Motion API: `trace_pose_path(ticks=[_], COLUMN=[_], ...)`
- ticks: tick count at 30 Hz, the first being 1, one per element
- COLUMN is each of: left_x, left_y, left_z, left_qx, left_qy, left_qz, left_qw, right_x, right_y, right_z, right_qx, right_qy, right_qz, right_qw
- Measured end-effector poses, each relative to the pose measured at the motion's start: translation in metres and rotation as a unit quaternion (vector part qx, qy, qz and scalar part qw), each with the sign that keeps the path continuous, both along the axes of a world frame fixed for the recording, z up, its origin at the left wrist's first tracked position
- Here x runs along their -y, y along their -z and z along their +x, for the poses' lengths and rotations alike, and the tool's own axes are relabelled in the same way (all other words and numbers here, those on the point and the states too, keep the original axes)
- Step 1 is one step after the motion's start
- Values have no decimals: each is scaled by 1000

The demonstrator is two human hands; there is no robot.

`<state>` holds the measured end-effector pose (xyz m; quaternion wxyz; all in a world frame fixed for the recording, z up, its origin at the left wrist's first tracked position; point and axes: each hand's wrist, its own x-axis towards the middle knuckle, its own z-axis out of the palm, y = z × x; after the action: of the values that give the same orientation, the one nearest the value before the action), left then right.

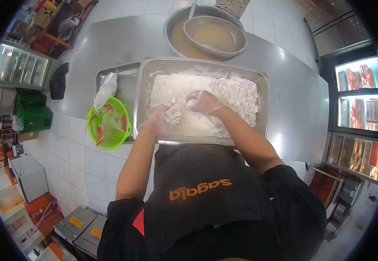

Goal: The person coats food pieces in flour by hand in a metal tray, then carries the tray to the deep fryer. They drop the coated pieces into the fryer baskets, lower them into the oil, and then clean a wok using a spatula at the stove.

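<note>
We stand at a steel worktop (110, 48) with a large steel tray (262, 108) right in front of us. It holds a bed of white flour (236, 93), with floured pieces piled toward its far right and a smoother patch of flour at the near side.

Beyond the tray, on the far side, sits a round basin (173, 30) of brownish liquid, and a smaller bowl (236, 45) rests in it, tilted, also holding brownish liquid.

Left of the tray lies a shallower pan (126, 82). A green basket (106, 137) sits at its near edge, with a clear plastic bag (106, 89) and something red inside.

Both our hands wear thin clear gloves and are down in the flour near the tray's middle. Our left hand (159, 119) has its fingers curled around a lump of floured pieces (173, 114). Our right hand (203, 102) lies just beside it, fingers bent and pressing on the same floured heap; we cannot tell whether it truly grips anything. The two hands are close, nearly touching.
</note>
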<state>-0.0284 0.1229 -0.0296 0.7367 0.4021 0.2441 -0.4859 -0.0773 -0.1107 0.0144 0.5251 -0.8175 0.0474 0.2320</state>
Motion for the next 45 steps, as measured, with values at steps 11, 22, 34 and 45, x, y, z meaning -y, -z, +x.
trace_pose_path(ticks=[11,22,34,45], left_x=[32,-26,-19,-51], left_y=[-59,13,17,112], left_z=[-25,9,7,28], left_qx=[6,525,477,351], left_qy=[-44,489,527,117], left_qz=[-62,415,307,314], left_qw=[997,560,633,874], right_x=[-14,112,-74,46], right_y=[20,-27,70,96], right_z=[-2,6,-4,20], right_qx=[214,120,-73,-5], right_qy=[-135,-121,-143,145], right_qz=[-67,-312,-104,-66], right_qw=[965,935,982,987])
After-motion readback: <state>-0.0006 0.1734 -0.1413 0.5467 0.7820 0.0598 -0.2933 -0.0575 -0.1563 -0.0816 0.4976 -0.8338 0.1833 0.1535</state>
